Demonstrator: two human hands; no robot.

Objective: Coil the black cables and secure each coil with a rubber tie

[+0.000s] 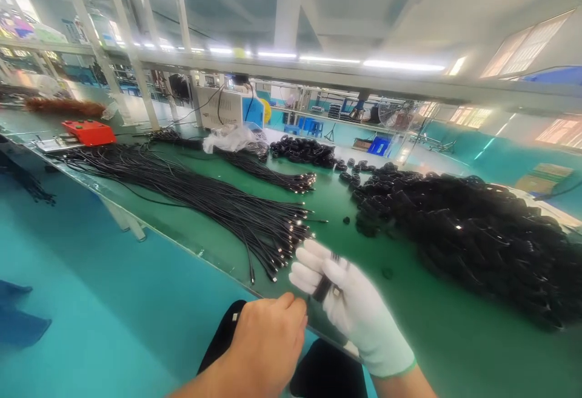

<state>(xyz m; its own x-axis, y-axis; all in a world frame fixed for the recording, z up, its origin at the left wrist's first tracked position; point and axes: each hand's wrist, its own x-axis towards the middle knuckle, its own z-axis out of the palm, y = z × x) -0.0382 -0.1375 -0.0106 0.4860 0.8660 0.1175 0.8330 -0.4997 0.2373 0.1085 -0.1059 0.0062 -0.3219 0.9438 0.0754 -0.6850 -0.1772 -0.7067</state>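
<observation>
My right hand [348, 301], in a white glove, is closed on a short black cable bundle [322, 289]. A small metal plug shows by the thumb, and a ribbed black end pokes up between thumb and fingers. Close beside it on the left, my bare left hand [270, 337] is curled with the fingers folded under; what they hold, if anything, is hidden. A small light plug end [235, 317] shows against dark cloth left of that hand. Just beyond both hands, a long bundle of black cables [195, 188] lies on the green tabletop [336, 204], metal plugs facing me.
A large heap of coiled black cables [468, 234] covers the right of the table. Behind lie a smaller coil pile [302, 150], a second cable bundle [273, 170] and a clear plastic bag [236, 139]. A red device [91, 133] sits far left. A shelf beam [318, 73] crosses above.
</observation>
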